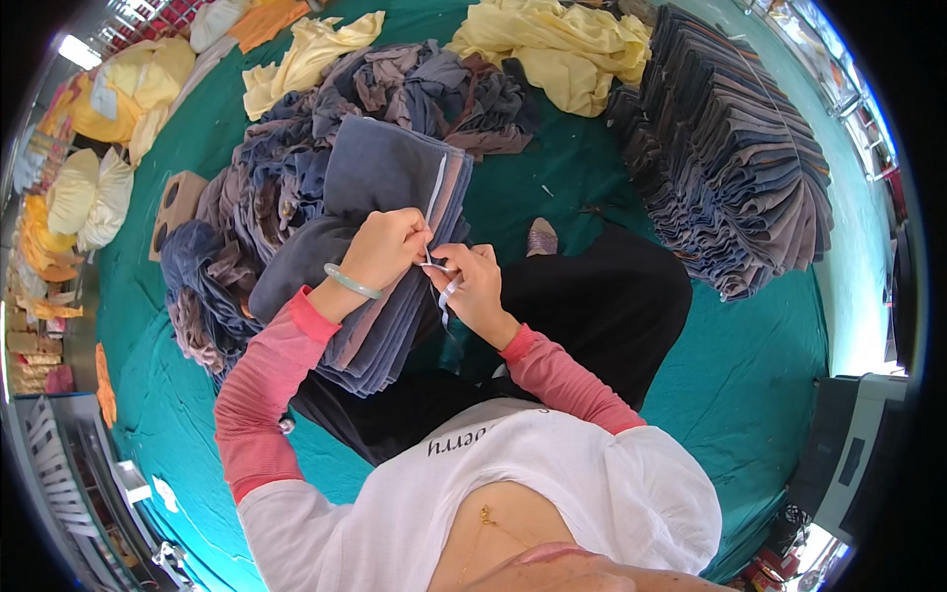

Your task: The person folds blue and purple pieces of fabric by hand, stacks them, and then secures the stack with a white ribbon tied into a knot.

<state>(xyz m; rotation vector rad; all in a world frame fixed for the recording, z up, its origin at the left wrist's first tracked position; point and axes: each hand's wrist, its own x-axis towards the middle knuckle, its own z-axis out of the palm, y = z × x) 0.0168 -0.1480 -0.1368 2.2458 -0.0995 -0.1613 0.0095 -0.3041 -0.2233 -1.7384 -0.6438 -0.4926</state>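
A stack of folded dark grey-blue cloths [392, 166], with a brownish layer among them, leans across my lap. A narrow white strip [436, 185] runs around the stack and cinches its middle. Over the stack's edge, my left hand [381, 248] pinches the strip between thumb and fingers. My right hand [471, 285] grips another part of the same strip close by, its loose end trailing below the fingers. The fingertips of both hands nearly meet where the strip crosses; whether a knot is there is hidden.
Crumpled grey, blue and mauve cloths [285, 163] heap beyond and left of the stack. Yellow cloth [555, 44] lies farther off. Tall rows of folded cloths [732, 155] stand at right. A cardboard box [177, 207] sits at left on the green floor sheet [740, 370].
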